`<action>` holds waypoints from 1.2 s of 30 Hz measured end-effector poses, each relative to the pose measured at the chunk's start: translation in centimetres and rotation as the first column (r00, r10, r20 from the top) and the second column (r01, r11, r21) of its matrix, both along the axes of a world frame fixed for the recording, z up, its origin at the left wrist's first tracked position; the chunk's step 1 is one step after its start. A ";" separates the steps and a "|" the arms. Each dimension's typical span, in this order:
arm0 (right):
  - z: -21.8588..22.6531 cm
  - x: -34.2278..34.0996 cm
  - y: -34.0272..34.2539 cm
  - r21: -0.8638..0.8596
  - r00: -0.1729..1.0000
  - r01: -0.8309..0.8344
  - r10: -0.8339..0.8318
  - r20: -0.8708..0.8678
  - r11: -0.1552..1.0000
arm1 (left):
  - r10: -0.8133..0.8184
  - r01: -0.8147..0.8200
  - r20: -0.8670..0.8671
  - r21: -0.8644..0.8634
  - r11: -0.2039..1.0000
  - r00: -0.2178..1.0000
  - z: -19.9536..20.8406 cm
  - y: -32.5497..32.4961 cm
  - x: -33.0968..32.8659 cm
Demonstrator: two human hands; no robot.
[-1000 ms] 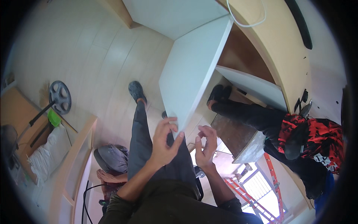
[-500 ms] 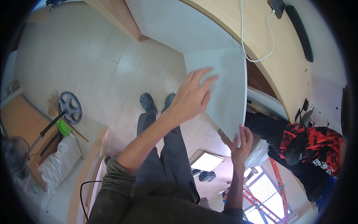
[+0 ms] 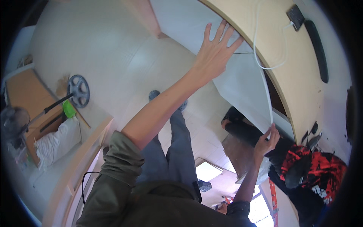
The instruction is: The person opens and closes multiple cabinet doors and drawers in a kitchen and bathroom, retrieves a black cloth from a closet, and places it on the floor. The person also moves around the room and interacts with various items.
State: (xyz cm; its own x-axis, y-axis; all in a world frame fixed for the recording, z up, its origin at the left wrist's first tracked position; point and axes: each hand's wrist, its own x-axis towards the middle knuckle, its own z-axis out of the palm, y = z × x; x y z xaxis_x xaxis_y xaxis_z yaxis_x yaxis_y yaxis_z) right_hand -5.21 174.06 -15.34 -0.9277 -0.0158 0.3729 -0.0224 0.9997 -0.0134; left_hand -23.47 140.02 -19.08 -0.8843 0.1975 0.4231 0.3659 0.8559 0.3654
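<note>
My left hand [image 3: 216,55], fingers spread and stretched out, lies against the white front panel [image 3: 177,22] just under the curved wooden countertop [image 3: 261,34]. Beside that panel is a white cabinet door [image 3: 245,87], partly swung out, with a dark gap behind its edge. The fingers of my right hand [image 3: 267,140] are closed on the free edge of this door, at its near lower corner.
On the countertop lie a phone [image 3: 295,17] with a white cable and a long black object [image 3: 317,51]. A co-worker in a red and black shirt [image 3: 321,172] is at the right, one leg stretched beneath the door. At left are a pedestal fan's base [image 3: 78,91], a green dustpan [image 3: 69,109] and a white sack [image 3: 60,140].
My left hand has moved up from in front of the door to the panel under the countertop. My right hand has closed on the door's edge, and the door's angle has shifted.
</note>
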 end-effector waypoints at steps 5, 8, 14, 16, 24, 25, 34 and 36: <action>-1.4 -1.6 2.5 0.113 0.995 -0.033 0.044 -0.093 0.993 | -0.003 -0.006 -0.110 -0.078 0.997 0.994 -1.7 -2.1 -1.5; -1.9 -2.4 3.3 0.048 0.990 0.009 -0.002 -0.138 0.999 | 0.128 -0.136 -0.171 -0.033 0.990 0.977 -1.6 -5.4 -3.0; -2.1 -3.1 4.5 -0.008 0.996 0.055 -0.056 -0.070 0.998 | 0.033 -0.064 -0.151 -0.203 0.977 0.988 0.0 -15.5 -6.4; -2.2 -3.4 4.8 -0.017 0.995 0.074 -0.075 -0.066 0.997 | -0.007 -0.016 -0.142 -0.157 0.988 0.990 0.2 -16.2 -6.1; -1.5 -6.2 5.4 0.092 0.995 0.023 -0.014 -0.099 0.995 | 0.044 -0.053 -0.082 -0.108 0.993 0.996 1.3 -15.4 -5.2; -1.5 -6.3 5.5 0.092 0.995 0.034 -0.026 -0.093 0.995 | 0.063 -0.077 -0.102 -0.133 0.988 0.993 1.2 -15.4 -5.1; -2.1 -6.6 5.7 0.077 0.989 0.052 -0.040 -0.141 0.996 | 0.099 -0.140 -0.195 -0.205 0.969 0.976 0.3 -15.2 -4.8; -1.8 -6.5 5.0 0.067 0.988 0.042 -0.032 -0.151 0.997 | 0.077 -0.107 -0.165 -0.182 0.977 0.983 0.5 -15.5 -5.1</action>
